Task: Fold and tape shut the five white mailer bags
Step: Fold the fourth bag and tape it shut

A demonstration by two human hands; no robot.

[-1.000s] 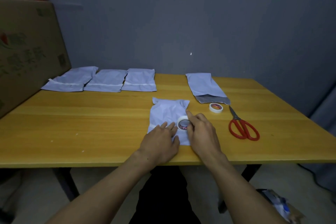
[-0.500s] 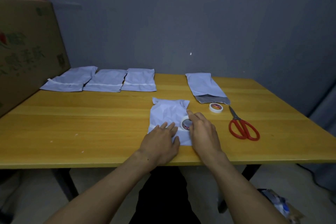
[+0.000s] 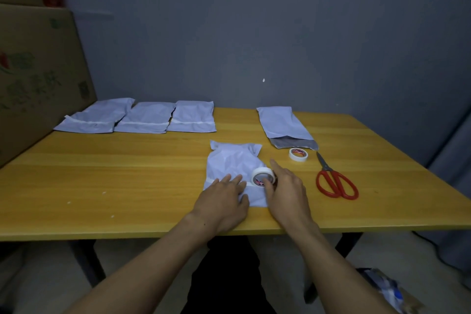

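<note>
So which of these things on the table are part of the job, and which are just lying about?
In the job: front bag under the left hand; tape roll in the right hand; three taped bags; open bag; probably the scissors.
Lying about: spare tape roll; cardboard box.

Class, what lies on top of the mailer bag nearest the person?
On the bag: a tape roll gripped by the right hand, and the left hand resting flat. The hands hide part of its near edge.

Smooth wood-grain table (image 3: 127, 173), crinkled matt plastic mailer bag (image 3: 229, 160), glossy red-handled scissors (image 3: 336, 183).
</note>
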